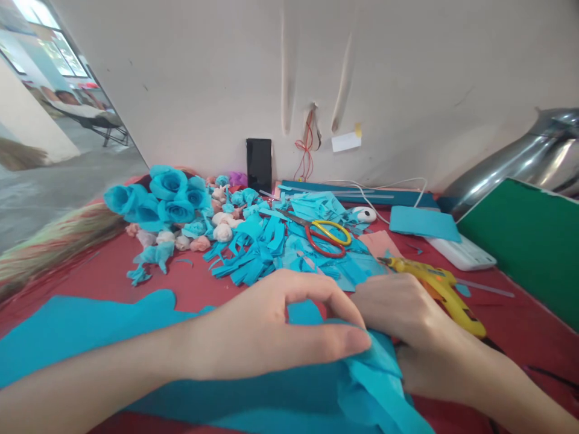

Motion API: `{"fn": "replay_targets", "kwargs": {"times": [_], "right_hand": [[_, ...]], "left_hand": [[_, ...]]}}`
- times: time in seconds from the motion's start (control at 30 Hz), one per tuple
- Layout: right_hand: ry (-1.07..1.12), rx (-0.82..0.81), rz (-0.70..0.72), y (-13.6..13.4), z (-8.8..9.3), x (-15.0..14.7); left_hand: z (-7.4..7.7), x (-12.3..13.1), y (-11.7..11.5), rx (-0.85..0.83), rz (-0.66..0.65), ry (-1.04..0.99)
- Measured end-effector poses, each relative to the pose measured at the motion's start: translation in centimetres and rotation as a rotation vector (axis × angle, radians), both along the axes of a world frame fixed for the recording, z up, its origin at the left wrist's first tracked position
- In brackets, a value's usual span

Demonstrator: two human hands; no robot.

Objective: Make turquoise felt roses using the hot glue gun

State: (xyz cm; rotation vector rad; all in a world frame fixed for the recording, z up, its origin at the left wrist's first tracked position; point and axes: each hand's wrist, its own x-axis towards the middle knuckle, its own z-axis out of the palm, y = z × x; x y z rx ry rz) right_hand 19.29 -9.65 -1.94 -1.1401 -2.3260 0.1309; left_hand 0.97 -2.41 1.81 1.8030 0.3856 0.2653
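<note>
My left hand [271,328] pinches a fold of the blue felt sheet [90,331] between thumb and forefinger near the middle of the red table. Close beside it my right hand [407,325] curls over the same bunched felt [375,380], its fingertips hidden behind the left hand. The felt sheet spreads across the near part of the table and crumples at the lower right.
A heap of blue felt strips [271,241] lies beyond the hands, with red-and-yellow scissors [328,236] on top. Finished blue felt roses [167,196] sit at the left. A yellow glue gun [441,289] lies at the right, near a white box [461,252] and green board [529,241].
</note>
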Motion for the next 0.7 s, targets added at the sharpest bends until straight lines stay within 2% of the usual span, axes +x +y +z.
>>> {"fn": "replay_targets", "kwargs": {"times": [0.13,0.33,0.47,0.7], "right_hand": [[-0.029,-0.026,0.015,-0.1,0.3,-0.2],[-0.089,-0.142,0.005,-0.3,0.8,-0.6],[-0.092,-0.336,0.006,-0.7,1.2,-0.7],[-0.104,-0.732,-0.065,-1.0,2.1,-1.4]], "left_hand": [[-0.2,0.1,-0.4,0.052,-0.018,0.014],[0.1,0.4,-0.9,0.008,-0.047,-0.055],[0.2,0.1,-0.8,0.037,-0.056,-0.022],[-0.3,0.2,-0.3,0.220,-0.129,-0.010]]}}
